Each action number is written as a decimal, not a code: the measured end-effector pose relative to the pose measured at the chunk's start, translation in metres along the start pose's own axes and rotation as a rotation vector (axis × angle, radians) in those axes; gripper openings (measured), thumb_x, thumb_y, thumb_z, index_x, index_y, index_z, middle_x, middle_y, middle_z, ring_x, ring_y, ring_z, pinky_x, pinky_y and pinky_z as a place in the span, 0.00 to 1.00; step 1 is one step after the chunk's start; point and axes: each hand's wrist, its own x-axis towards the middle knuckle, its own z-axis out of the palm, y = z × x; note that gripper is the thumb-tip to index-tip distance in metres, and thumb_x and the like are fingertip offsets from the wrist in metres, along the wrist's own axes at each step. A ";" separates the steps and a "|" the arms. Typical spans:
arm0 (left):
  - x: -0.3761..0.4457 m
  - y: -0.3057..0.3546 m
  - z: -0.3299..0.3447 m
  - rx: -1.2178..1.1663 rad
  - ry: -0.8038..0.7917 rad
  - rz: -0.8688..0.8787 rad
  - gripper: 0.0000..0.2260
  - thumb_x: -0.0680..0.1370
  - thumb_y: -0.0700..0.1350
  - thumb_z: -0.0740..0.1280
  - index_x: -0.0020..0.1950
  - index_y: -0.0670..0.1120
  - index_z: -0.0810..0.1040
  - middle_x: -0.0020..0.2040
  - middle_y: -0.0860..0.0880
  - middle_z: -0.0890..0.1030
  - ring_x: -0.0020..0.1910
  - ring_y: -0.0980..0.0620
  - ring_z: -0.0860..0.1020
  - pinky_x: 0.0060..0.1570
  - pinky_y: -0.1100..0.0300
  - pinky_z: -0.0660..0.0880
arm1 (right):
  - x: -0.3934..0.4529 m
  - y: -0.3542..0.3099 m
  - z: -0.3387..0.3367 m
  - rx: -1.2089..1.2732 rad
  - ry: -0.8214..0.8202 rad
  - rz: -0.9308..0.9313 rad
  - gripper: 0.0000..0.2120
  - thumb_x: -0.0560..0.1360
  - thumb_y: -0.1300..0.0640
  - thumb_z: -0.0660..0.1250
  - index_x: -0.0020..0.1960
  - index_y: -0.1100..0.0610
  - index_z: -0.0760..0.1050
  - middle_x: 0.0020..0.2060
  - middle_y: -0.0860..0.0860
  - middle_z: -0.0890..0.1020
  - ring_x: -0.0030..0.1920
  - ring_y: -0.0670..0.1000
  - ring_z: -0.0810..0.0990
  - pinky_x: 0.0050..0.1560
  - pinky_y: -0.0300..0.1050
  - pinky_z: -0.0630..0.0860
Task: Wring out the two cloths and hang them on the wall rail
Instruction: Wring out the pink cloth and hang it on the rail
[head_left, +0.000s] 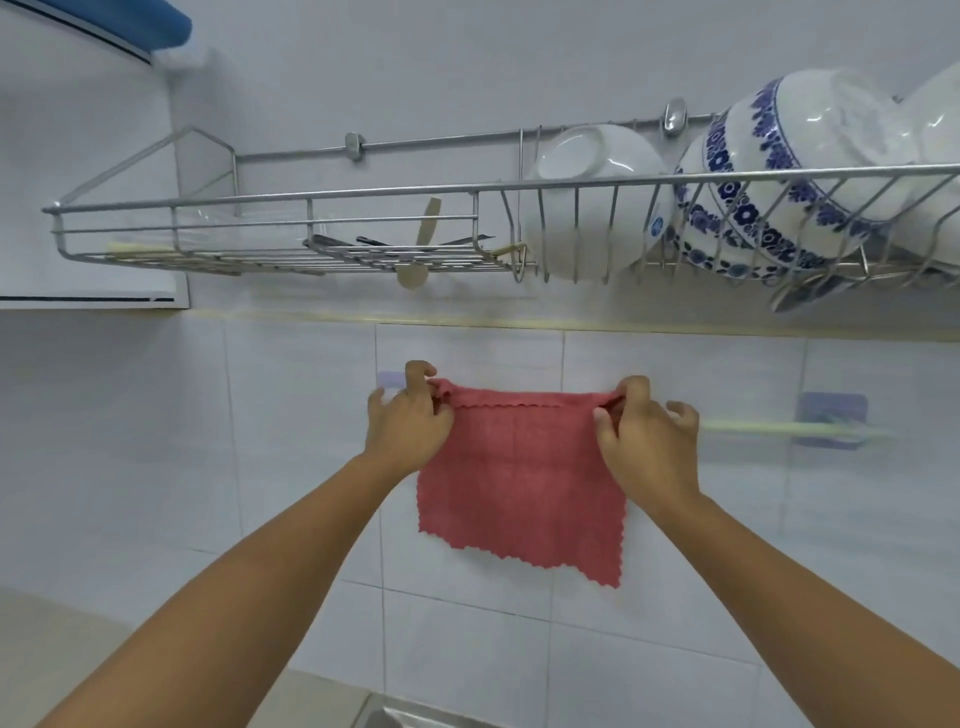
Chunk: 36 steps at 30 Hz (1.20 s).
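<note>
White wall tiles (675, 519) fill the view, with a wire dish rack (311, 200) mounted above, bowls (769, 171) stacked at its right end. My left hand (405, 421) and right hand (647, 431) each have a grip pinched on an upper corner of the red cloth (519, 483), stretching its top edge flat against the wall. It hangs at the height of the pale green wall rail (789, 429), which shows to the right of my right hand.

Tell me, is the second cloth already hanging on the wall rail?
No, only the red cloth is there, held by the left hand and right hand; the rail beside it is bare.
</note>
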 end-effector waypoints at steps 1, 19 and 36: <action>0.000 -0.003 0.001 0.056 0.003 0.057 0.15 0.78 0.46 0.56 0.64 0.46 0.68 0.50 0.57 0.74 0.47 0.52 0.79 0.69 0.45 0.55 | -0.001 0.004 0.002 -0.030 0.002 -0.033 0.10 0.79 0.49 0.57 0.54 0.54 0.65 0.33 0.46 0.80 0.38 0.51 0.80 0.65 0.54 0.63; 0.020 -0.008 0.023 0.464 -0.115 0.184 0.22 0.79 0.57 0.43 0.55 0.49 0.72 0.52 0.48 0.78 0.54 0.47 0.73 0.57 0.45 0.62 | 0.013 0.019 0.007 -0.368 -0.029 -0.089 0.25 0.81 0.45 0.51 0.43 0.55 0.82 0.43 0.54 0.78 0.48 0.56 0.74 0.50 0.53 0.65; 0.004 -0.001 0.017 0.315 0.158 0.215 0.13 0.80 0.52 0.58 0.51 0.44 0.77 0.50 0.46 0.79 0.48 0.45 0.76 0.51 0.49 0.71 | 0.012 0.026 -0.001 -0.115 0.027 -0.092 0.15 0.78 0.50 0.64 0.48 0.63 0.75 0.47 0.59 0.76 0.46 0.60 0.74 0.45 0.55 0.73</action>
